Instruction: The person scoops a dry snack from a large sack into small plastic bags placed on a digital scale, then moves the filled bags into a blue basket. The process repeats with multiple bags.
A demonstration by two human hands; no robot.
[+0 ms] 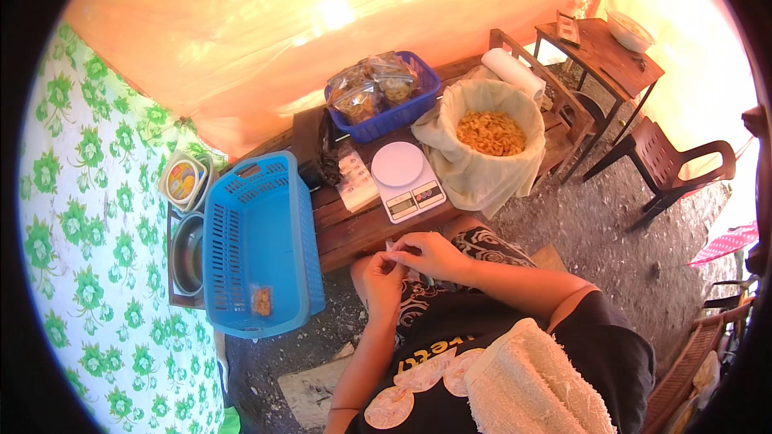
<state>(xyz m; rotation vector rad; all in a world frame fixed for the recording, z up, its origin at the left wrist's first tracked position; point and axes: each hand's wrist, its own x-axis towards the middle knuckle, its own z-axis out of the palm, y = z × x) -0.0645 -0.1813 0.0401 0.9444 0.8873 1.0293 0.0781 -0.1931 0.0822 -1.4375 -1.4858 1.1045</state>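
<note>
My left hand (383, 280) and my right hand (433, 257) meet above my lap, fingers pinched together. A bit of thin clear plastic (389, 246) shows at their fingertips; its full shape is hidden by the fingers. Just beyond them, a white digital kitchen scale (400, 165) stands on the wooden bench (344, 239) with nothing on its round plate. Beside the scale lies a whitish printed sheet or packet (355, 181). To the left is a light-blue plastic basket (261, 233), holding one small clear bag of orange-brown pieces (261, 300).
Right of the scale, a cloth-lined container (441, 133) holds many orange chips (490, 133). A dark-blue basket (430, 80) of filled clear bags stands behind. Further right are a white roll (513, 72), a wooden table (595, 52) and a brown plastic chair (663, 157).
</note>
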